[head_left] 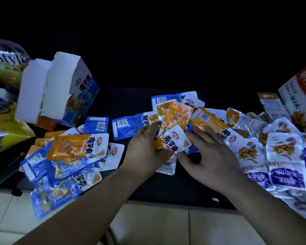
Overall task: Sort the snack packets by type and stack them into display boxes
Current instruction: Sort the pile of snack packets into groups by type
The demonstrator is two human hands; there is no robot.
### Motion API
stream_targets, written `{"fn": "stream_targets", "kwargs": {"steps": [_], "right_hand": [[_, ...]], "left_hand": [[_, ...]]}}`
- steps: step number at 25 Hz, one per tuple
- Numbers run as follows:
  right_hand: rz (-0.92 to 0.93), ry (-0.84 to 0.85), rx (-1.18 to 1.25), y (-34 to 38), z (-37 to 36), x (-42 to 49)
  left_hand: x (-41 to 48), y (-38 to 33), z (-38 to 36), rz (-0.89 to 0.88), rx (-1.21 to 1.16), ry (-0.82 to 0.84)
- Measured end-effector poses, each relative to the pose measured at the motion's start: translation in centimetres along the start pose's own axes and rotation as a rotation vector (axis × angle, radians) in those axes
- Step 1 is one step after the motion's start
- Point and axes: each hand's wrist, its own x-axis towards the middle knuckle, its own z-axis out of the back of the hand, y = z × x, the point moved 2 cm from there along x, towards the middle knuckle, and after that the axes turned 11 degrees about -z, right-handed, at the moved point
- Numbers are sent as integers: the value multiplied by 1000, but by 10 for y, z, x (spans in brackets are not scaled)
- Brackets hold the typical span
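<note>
while both forearms reach in over the pale tiled floor (pixel 157 221) and the near edge of the black tabletop (pixel 157 188), the left hand (pixel 145 151) grips a small fanned stack of orange-and-white foil snack packets (pixel 171 140), fingers and thumb closed on it. right hand (pixel 210 156) lies flat and spread just beside that stack, thumb at its near corner, straight fingers resting on an orange packet with a barcode (pixel 204 119) in the centre heap; it holds nothing. left of the hands: loose pile of blue and orange packets (pixel 64 161), overlapping, a few hanging past the table's near edge. right of the hands: pile of white-and-purple packets (pixel 286 165) printed with yellow strips, also spilling to the near edge. behind the hands, blue-and-white packets (pixel 131 122) lie flat, barcodes up. far left, a blue-and-white cardboard display box (pixel 60 89) sits tilted, white flaps open; can't tell what's inside. beyond it, large foil bags (pixel 5 71) in yellow and blue. far right, a white-and-orange cardboard box (pixel 298 99), cut off by the frame edge. background dark.
</note>
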Motion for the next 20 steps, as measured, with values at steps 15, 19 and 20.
{"fn": "stream_targets", "kwargs": {"steps": [15, 19, 20], "right_hand": [[-39, -10, -72, 14, 13, 6], [152, -313, -19, 27, 4, 2], [189, -246, 44, 31, -1, 1]], "left_hand": [[-30, -3, 29, 398, -381, -244], [-34, 9, 44, 262, -182, -258], [-28, 19, 50, 148, 3, -255]]}}
